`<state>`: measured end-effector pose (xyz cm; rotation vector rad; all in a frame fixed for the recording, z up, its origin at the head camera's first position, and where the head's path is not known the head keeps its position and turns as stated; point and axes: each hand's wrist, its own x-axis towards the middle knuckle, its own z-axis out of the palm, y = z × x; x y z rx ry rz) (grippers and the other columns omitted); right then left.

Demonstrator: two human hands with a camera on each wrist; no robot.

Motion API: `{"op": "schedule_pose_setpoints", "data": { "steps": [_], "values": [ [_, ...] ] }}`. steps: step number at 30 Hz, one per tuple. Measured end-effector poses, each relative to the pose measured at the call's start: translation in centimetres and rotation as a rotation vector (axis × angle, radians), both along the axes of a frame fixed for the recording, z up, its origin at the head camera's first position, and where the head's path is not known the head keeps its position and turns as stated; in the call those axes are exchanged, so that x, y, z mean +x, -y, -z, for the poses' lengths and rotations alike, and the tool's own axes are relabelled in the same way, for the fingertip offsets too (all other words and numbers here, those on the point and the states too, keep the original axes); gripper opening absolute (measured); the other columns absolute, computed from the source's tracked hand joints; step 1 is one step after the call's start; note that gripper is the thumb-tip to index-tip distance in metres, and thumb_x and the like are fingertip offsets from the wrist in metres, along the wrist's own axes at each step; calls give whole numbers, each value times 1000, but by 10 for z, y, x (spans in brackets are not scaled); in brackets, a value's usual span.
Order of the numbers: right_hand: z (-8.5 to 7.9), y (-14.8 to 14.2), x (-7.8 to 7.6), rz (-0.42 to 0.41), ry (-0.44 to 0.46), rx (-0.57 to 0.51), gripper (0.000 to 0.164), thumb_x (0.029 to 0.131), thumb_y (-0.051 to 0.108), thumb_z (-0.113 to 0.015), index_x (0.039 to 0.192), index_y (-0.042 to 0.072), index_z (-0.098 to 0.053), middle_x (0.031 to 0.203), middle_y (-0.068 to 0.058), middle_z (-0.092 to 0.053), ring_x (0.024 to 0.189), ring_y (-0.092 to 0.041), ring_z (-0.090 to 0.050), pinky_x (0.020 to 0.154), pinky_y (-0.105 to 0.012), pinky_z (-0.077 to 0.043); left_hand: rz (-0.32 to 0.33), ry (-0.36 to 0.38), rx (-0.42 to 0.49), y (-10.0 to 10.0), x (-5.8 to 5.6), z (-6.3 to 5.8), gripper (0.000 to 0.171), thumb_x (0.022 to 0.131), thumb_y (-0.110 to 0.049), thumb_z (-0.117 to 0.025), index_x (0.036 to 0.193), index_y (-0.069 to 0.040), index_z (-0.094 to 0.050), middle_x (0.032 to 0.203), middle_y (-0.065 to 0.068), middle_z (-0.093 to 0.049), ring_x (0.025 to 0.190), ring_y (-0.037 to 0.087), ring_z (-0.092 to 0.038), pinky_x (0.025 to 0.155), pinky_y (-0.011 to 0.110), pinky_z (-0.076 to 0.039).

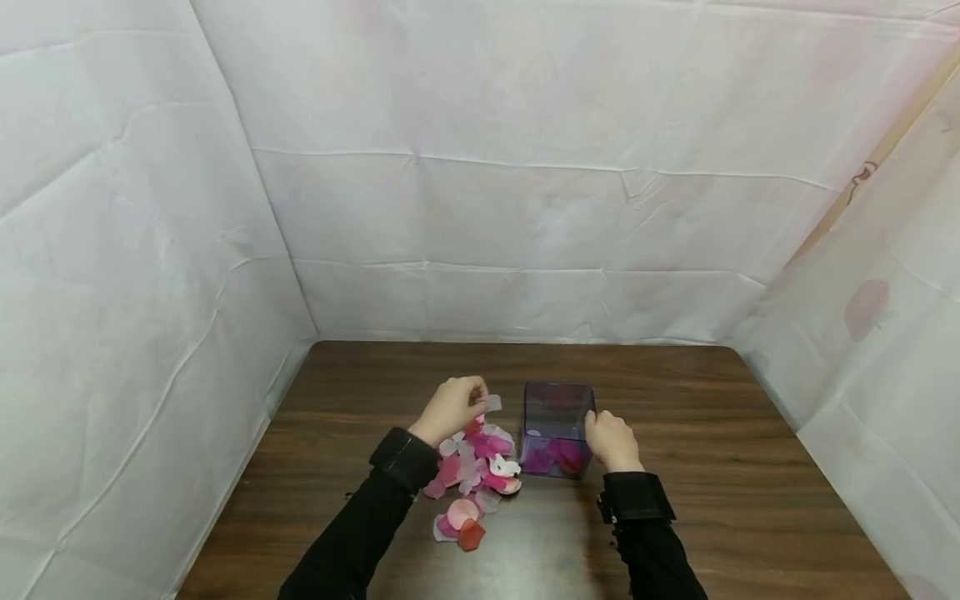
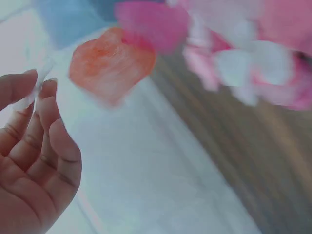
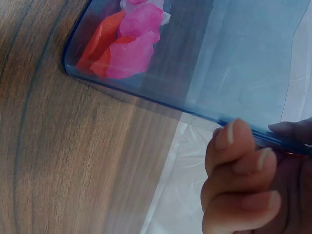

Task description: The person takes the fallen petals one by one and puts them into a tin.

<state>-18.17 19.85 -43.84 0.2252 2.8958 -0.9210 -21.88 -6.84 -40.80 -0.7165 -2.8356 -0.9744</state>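
My left hand [image 1: 454, 408] is above the far end of a heap of fabric petals [image 1: 471, 463], coloured pink, magenta and white. Between its thumb and forefinger it pinches a pale, translucent white petal [image 1: 493, 403], a thin sliver in the left wrist view. Just right of the heap stands a clear purple-blue plastic box [image 1: 557, 406]. Magenta, pink and red petals [image 3: 127, 53] lie at the bottom of it. My right hand [image 1: 612, 441] grips the box's right wall near the rim, thumb on one side and fingers on the other.
An orange-red petal [image 1: 470, 535] lies at the heap's near end, by a peach one [image 1: 462, 512]. Everything rests on a dark wooden table [image 1: 720, 467]. White cloth [image 1: 510, 208] hangs behind the table and at both sides.
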Motion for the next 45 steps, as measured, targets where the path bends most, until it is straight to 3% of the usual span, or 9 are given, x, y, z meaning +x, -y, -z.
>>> {"op": "schedule_pose_setpoints", "data": {
  "steps": [5,11,19,25,28,32,38,45],
  "values": [
    [-2,1,-1,-3,-13,-5,45,102,26,-25,64,9,-43,51,-8,-45,47,-21,-50,49,-30,-36,47,21,26,-19,-4,-22,6,86,-4,-63,81,-6,-60,72,3,-61,59,8,-46,56,20,-39],
    [-3,-1,-2,5,7,5,44,102,24,-25,70,5,-49,53,-9,-49,47,-20,-51,49,-30,-38,48,17,9,-30,-5,-30,6,89,-5,-61,87,-6,-67,81,5,-67,66,9,-55,63,23,-46],
    [-6,-1,-1,3,9,25,44,102,24,-26,69,6,-48,53,-8,-50,47,-19,-51,51,-30,-38,134,-37,0,-65,-8,-29,7,90,-8,-60,90,-6,-67,85,5,-68,69,8,-55,66,20,-44],
    [-4,3,-4,24,22,29,45,100,25,-28,73,3,-56,56,-10,-55,47,-19,-54,49,-30,-39,182,-55,-103,-97,-6,-17,10,91,-10,-60,90,-8,-69,85,3,-70,66,6,-58,63,17,-45],
    [-2,5,-4,27,31,28,45,100,24,-28,68,5,-52,54,-9,-53,46,-19,-52,47,-29,-38,208,-65,-169,-106,-2,-9,10,90,-11,-61,93,-9,-70,87,2,-70,69,7,-61,64,16,-46],
    [-1,8,-4,24,44,26,45,100,25,-27,69,5,-52,56,-8,-53,47,-19,-52,46,-28,-37,231,-39,-220,-109,1,-2,14,87,-11,-65,101,-10,-70,85,0,-69,70,6,-61,63,14,-45],
    [0,7,-7,31,49,43,46,100,26,-27,74,2,-57,59,-10,-57,48,-19,-54,46,-28,-39,235,-8,-193,-106,0,0,20,87,-12,-67,107,-10,-68,81,0,-69,65,4,-58,60,13,-43],
    [-1,4,-7,22,29,52,46,100,25,-28,80,-2,-59,65,-14,-60,49,-20,-56,49,-31,-41,194,-65,-136,-91,-7,-3,19,88,-17,-65,106,-11,-68,95,2,-70,86,11,-64,76,20,-49]
  ]
}}
